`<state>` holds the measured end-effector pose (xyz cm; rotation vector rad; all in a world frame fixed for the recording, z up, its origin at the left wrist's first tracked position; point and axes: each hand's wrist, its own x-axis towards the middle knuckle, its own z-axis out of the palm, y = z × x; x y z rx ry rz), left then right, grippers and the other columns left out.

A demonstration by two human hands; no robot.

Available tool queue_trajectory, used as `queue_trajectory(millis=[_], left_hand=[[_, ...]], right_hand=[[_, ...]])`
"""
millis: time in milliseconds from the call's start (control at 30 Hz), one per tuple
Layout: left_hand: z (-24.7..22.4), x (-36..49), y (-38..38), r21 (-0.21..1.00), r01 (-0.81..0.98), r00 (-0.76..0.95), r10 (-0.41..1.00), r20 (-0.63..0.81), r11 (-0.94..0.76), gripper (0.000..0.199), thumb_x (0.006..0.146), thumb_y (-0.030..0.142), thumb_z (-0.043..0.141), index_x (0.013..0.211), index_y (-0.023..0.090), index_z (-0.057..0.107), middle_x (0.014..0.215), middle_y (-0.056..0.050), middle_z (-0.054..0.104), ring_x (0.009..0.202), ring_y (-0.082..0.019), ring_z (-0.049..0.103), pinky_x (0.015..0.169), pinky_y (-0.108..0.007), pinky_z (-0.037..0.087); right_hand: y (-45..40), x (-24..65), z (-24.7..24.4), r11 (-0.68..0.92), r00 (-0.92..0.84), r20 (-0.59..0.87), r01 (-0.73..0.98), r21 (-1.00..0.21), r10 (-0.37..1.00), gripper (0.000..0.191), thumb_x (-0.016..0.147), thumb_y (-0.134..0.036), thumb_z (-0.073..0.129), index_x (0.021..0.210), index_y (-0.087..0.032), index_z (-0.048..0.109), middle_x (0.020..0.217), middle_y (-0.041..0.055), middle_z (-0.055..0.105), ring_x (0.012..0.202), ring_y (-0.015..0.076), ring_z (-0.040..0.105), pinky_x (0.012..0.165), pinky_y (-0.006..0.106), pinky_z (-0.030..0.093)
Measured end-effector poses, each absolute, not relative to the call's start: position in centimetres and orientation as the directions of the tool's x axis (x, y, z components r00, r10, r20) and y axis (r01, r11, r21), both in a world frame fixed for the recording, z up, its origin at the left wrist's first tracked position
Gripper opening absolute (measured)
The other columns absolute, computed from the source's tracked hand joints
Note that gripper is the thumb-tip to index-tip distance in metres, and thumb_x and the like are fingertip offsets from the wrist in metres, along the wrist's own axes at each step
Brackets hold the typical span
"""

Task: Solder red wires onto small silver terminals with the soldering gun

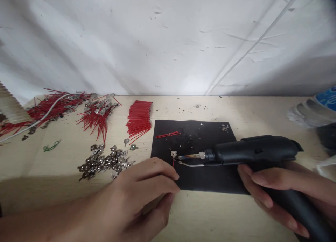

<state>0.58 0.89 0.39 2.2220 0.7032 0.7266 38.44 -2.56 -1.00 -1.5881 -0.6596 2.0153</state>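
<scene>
My right hand point(278, 189) is wrapped round the handle of a black soldering gun point(254, 151). The gun's metal tip points left over a black mat point(210, 179), touching or very near a small metal terminal point(173, 154). A short red wire point(173, 163) runs down from that terminal towards my left hand point(149, 189). The fingertips of my left hand are pressed together at the wire's lower end, at the mat's left part. A thin metal feed tube under the gun ends beside the tip. Several loose red wires point(168, 134) lie on the mat.
Loose metal terminals point(105, 162) are heaped left of the mat. Behind them lie a row of red wires point(139, 116) and piles of wires with terminals point(98, 112). A green wire point(51, 146) lies at left. A plastic bottle point(312, 111) is at right, a white wall behind.
</scene>
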Motion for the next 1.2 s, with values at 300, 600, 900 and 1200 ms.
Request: queue_trajectory(millis=[300,600,900,1200], left_hand=[[0.7,0.5,1.0,0.708,0.268,0.702,0.636,0.321,-0.653,0.031,0.107,-0.004,0.074,0.122,0.019,0.089,0.125,-0.01,0.091,0.108,-0.014,0.092,0.094,-0.012,0.076],[0.4,0.3,0.9,0.713,0.264,0.71,0.631,0.312,-0.649,0.031,0.108,-0.003,0.073,0.121,0.02,0.088,0.124,-0.008,0.09,0.106,-0.011,0.091,0.095,-0.009,0.074],[0.2,0.8,1.3,0.723,0.26,0.712,0.633,0.304,-0.64,0.027,0.109,-0.001,0.073,0.119,0.019,0.089,0.123,-0.007,0.09,0.105,-0.009,0.089,0.096,-0.007,0.071],[0.7,0.6,0.9,0.722,0.3,0.707,0.653,0.271,-0.623,0.029,0.111,-0.002,0.074,0.122,0.02,0.088,0.126,-0.007,0.09,0.106,-0.01,0.09,0.093,-0.007,0.071]], right_hand=[[-3.9,39.6,-2.7,-0.803,-0.177,-0.791,-0.265,-0.534,0.585,0.051,0.086,-0.062,0.118,0.084,-0.02,0.09,0.074,0.0017,0.071,0.047,0.0084,0.051,0.045,0.02,0.046],[-3.6,39.3,-2.4,-0.799,-0.2,-0.781,-0.273,-0.536,0.592,0.051,0.084,-0.062,0.12,0.082,-0.019,0.092,0.072,0.0024,0.071,0.045,0.007,0.049,0.044,0.019,0.047],[-4.0,39.7,-2.4,-0.812,-0.174,-0.811,-0.315,-0.492,0.559,0.049,0.082,-0.06,0.121,0.088,-0.019,0.093,0.074,0.0014,0.072,0.047,0.0092,0.054,0.043,0.02,0.048],[-4.8,41.5,-5.5,-0.771,-0.242,-0.732,-0.221,-0.598,0.637,0.063,0.1,-0.071,0.104,0.069,-0.023,0.079,0.049,-0.0055,0.041,0.04,0.0052,0.025,0.046,0.023,0.059]])
